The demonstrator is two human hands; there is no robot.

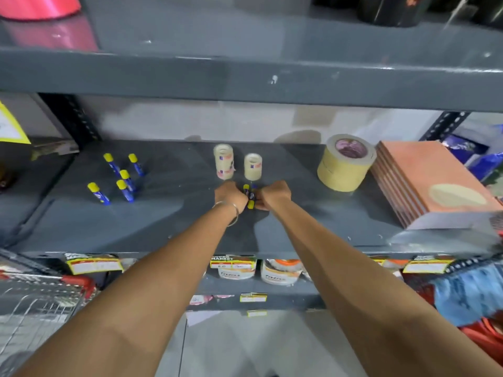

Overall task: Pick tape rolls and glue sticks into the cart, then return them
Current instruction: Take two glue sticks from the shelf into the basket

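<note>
Nearest to you, at the lower left, the silver wire shopping cart with its red handle (40, 300) shows only a corner, and you cannot see what, if anything, lies in it. Your forearms reach over the front edge of the grey metal shelf (136, 227), where yellow price labels (94, 263) hang.

At the middle of the shelf your left hand (230, 194), with a thin silver bangle (231, 213) at the wrist, and your right hand (273, 195) meet, both curled closed around a few blue glue sticks with yellow caps (249, 195). One stick lies between your hands with its cap toward you; others stand just behind. Whether you are gathering or setting them down cannot be told from this view.

To the left, well apart, five more blue yellow-capped glue sticks (123, 179) stand loosely grouped. Just behind your hands stand two short stacks of small cream masking-tape rolls (223, 161), side by side. Farther right sits a large wide roll of beige tape (345, 163), beside a stack of orange flat packs (424, 175).

With so many pieces standing on the shelf, this looks like either the early picking or the late return; the tape rolls are untouched right now.
</note>
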